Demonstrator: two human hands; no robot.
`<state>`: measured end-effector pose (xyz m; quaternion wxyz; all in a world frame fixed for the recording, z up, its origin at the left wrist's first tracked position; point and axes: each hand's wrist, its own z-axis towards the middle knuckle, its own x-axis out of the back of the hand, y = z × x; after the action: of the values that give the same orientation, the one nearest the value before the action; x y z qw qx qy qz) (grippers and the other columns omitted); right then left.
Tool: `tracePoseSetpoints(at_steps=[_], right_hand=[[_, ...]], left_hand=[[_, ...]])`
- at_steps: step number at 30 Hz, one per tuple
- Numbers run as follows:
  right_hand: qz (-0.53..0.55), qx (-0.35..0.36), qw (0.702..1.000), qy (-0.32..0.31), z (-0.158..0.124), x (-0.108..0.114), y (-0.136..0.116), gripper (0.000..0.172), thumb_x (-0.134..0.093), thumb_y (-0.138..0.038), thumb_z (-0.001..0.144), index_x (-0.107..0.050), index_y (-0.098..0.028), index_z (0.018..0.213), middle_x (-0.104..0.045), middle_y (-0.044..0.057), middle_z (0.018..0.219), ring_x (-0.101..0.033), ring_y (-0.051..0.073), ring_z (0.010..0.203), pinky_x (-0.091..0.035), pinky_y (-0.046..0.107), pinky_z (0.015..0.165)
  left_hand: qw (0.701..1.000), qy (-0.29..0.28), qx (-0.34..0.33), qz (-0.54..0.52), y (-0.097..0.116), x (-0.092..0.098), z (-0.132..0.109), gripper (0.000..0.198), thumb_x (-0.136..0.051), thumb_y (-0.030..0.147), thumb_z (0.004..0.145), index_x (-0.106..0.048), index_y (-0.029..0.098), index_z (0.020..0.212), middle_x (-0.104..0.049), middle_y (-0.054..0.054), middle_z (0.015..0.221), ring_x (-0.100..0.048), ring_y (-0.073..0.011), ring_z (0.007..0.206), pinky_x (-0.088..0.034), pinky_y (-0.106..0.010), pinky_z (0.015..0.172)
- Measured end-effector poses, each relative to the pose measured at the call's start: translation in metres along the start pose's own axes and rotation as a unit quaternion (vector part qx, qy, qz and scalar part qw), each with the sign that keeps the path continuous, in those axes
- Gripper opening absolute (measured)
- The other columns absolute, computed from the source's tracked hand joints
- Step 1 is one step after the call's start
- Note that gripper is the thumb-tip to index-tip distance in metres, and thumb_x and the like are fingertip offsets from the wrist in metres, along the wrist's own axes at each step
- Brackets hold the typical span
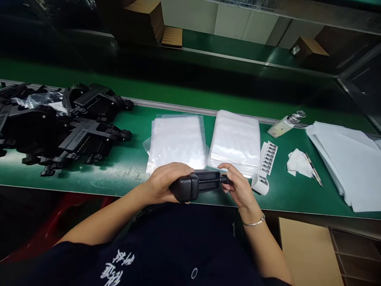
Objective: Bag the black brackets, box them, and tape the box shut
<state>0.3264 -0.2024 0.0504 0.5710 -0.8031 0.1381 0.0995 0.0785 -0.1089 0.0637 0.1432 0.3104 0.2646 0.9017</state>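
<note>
A black plastic phone-holder-like device [208, 181] with a long slotted recess lies across both hands, just over the table's front edge. My left hand [168, 180] wraps round its bulky left end, thumb on top. At the other end, the fingers of my right hand [238, 184] close on a small black knob [225, 180]. Behind the device are a stack of clear plastic bags [178, 139] and a second, thicker stack of bags [236, 137]. Close to my right hand, a strip of printed labels [268, 158] curls toward the table edge.
Several similar black devices [80, 137] are heaped at the left. To the right stand a pump bottle [281, 126], a white cloth [298, 163], a pen-like tool [314, 171] and white sheets [345, 163]. Cardboard [309, 250] sits below the table; a red stool [56, 218] is lower left.
</note>
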Motion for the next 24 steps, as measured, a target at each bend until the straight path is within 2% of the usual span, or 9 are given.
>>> tracePoseSetpoints(at_steps=[3,6,8,10,12,15,19,22,24], right_hand=[[0.011,0.018,1.000,0.015,0.004,0.003,0.005,0.036,-0.049,-0.046,0.092,-0.060,-0.020,0.113,-0.036,-0.009,0.048,-0.031,0.009,0.043,-0.042,0.024,0.051],[-0.057,0.129,0.987,0.071,0.006,0.007,0.014,0.050,-0.045,-0.060,0.091,-0.060,-0.020,0.118,-0.055,-0.001,0.063,-0.052,0.015,0.056,-0.052,0.031,0.061],[-0.142,0.216,0.960,0.108,0.007,0.008,0.020,0.049,-0.055,-0.059,0.087,-0.061,-0.022,0.119,-0.066,0.007,0.095,-0.063,0.021,0.089,-0.054,0.038,0.082],[-0.204,0.266,0.935,0.114,0.011,0.005,0.025,0.045,-0.063,-0.053,0.084,-0.064,-0.023,0.117,-0.062,0.010,0.123,-0.056,0.025,0.117,-0.046,0.043,0.100],[-0.216,0.282,0.929,0.108,0.016,0.000,0.028,0.038,-0.065,-0.048,0.084,-0.067,-0.022,0.112,-0.061,0.011,0.125,-0.054,0.026,0.121,-0.043,0.044,0.104],[-0.164,0.275,0.937,0.138,0.024,-0.009,0.029,0.024,-0.066,-0.042,0.085,-0.070,-0.021,0.095,-0.066,0.007,0.104,-0.060,0.022,0.103,-0.047,0.039,0.094],[-0.087,0.231,0.949,0.194,0.035,-0.017,0.030,0.024,-0.065,-0.044,0.085,-0.067,-0.019,0.083,-0.064,0.002,0.083,-0.060,0.017,0.083,-0.047,0.034,0.083],[-0.058,0.193,0.960,0.194,0.039,-0.018,0.032,0.028,-0.064,-0.045,0.086,-0.067,-0.018,0.084,-0.067,0.003,0.084,-0.060,0.017,0.082,-0.047,0.034,0.084],[-0.067,0.195,0.963,0.173,0.040,-0.017,0.033,0.029,-0.064,-0.045,0.086,-0.068,-0.018,0.094,-0.069,0.005,0.095,-0.062,0.019,0.090,-0.046,0.036,0.088]], left_hand=[[0.984,0.033,0.174,-0.010,0.001,-0.003,-0.001,0.061,-0.080,0.049,0.071,-0.056,0.023,0.120,-0.069,-0.007,0.105,-0.067,-0.0230,0.093,-0.054,-0.034,0.080],[0.907,0.166,0.368,-0.117,-0.004,-0.011,-0.002,0.059,-0.072,0.061,0.073,-0.059,0.019,0.113,-0.067,-0.006,0.101,-0.064,-0.0223,0.091,-0.051,-0.031,0.076],[0.852,0.228,0.416,-0.223,-0.009,-0.016,0.000,0.058,-0.069,0.063,0.074,-0.060,0.018,0.109,-0.066,-0.006,0.100,-0.063,-0.0220,0.092,-0.050,-0.030,0.077],[0.813,0.250,0.434,-0.296,-0.014,-0.021,0.003,0.056,-0.070,0.062,0.075,-0.060,0.017,0.106,-0.066,-0.006,0.100,-0.062,-0.0219,0.094,-0.049,-0.029,0.078],[0.797,0.251,0.443,-0.325,-0.017,-0.025,0.005,0.056,-0.069,0.062,0.076,-0.060,0.016,0.107,-0.066,-0.006,0.100,-0.061,-0.0217,0.095,-0.048,-0.029,0.079],[0.807,0.244,0.445,-0.301,-0.018,-0.029,0.001,0.056,-0.060,0.065,0.083,-0.059,0.016,0.109,-0.065,-0.007,0.103,-0.060,-0.0218,0.099,-0.047,-0.030,0.082],[0.874,0.210,0.385,-0.207,-0.016,-0.031,-0.008,0.062,-0.053,0.067,0.085,-0.054,0.016,0.119,-0.063,-0.008,0.108,-0.058,-0.0220,0.100,-0.045,-0.033,0.086],[0.902,0.190,0.345,-0.177,-0.017,-0.030,-0.010,0.071,-0.059,0.069,0.080,-0.048,0.016,0.125,-0.062,-0.009,0.108,-0.059,-0.0225,0.097,-0.045,-0.033,0.084],[0.890,0.202,0.363,-0.190,-0.019,-0.029,-0.008,0.067,-0.056,0.069,0.082,-0.050,0.016,0.122,-0.063,-0.009,0.107,-0.059,-0.0232,0.096,-0.045,-0.033,0.083]])
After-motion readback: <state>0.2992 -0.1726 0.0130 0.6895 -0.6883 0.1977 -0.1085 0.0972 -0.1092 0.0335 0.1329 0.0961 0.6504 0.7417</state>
